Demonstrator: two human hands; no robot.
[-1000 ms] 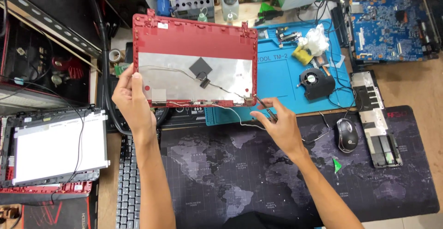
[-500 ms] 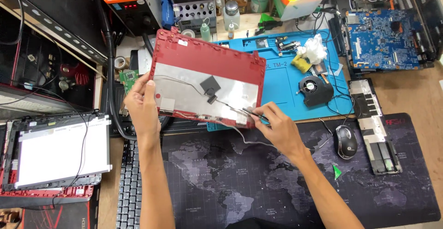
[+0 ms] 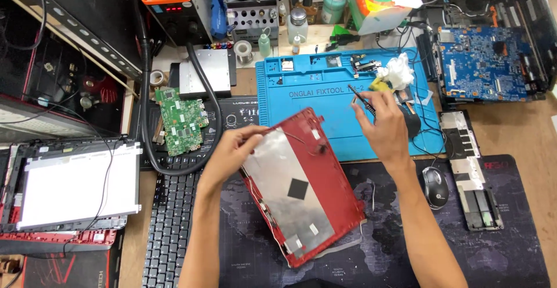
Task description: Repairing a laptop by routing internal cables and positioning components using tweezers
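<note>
Two hands, one red lid, one tweezers

The red lid lies inner face up, turned diagonally, its silver foil lining bearing 1 black square patch. Its top corner overlaps the blue mat, the rest on the dark mat. Black tweezers point up-left over the blue mat.

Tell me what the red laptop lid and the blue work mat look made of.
Red laptop lid: likely moulded plastic, matte red rim; its inner face carries a silvery, foil-like sheet that looks dull and faintly creased. Blue work mat: probably silicone or rubber, matte, with moulded compartments.
</note>
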